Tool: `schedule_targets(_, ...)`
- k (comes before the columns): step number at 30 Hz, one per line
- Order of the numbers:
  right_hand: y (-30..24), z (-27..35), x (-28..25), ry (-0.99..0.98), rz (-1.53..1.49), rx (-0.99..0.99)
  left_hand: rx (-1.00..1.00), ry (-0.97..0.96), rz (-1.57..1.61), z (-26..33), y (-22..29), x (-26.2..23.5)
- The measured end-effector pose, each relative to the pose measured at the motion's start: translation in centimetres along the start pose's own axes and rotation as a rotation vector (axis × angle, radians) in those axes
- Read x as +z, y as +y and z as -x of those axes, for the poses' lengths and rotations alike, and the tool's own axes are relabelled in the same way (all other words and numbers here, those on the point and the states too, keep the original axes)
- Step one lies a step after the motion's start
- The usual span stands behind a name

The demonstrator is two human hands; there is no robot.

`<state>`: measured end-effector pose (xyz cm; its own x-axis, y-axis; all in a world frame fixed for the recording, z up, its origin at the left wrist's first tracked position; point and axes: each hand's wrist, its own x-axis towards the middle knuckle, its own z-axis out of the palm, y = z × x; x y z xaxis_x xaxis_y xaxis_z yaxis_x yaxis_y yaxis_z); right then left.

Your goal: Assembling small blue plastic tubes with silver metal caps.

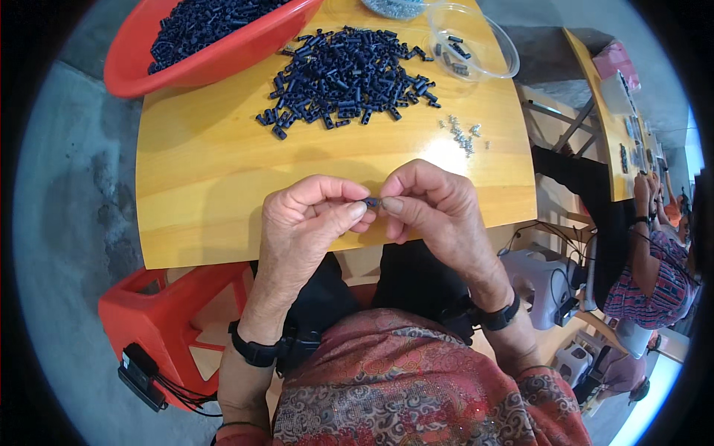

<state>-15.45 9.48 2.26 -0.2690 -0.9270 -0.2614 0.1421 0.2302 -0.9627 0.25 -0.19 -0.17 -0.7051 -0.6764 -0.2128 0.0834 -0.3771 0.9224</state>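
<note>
Left hand and right hand meet over the table, fingertips pinching one small dark part. A few parts lie in the clear tub; the heap and laden red basin suggest most remains.

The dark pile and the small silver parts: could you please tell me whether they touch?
Apart: the head view shows bare tabletop between the dark pile and silver parts.
</note>
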Motion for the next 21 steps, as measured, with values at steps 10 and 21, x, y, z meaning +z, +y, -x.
schedule_targets(10, 0.1, -0.4, -0.7, -0.021, -0.113, 0.110, 0.005, -0.034, -0.018, -0.2, -0.3, -0.1)
schedule_targets(21, 0.5, -1.0, -1.2, -0.117, -0.194, 0.142, -0.013, -0.070, 0.005, -0.2, -0.1, -0.2)
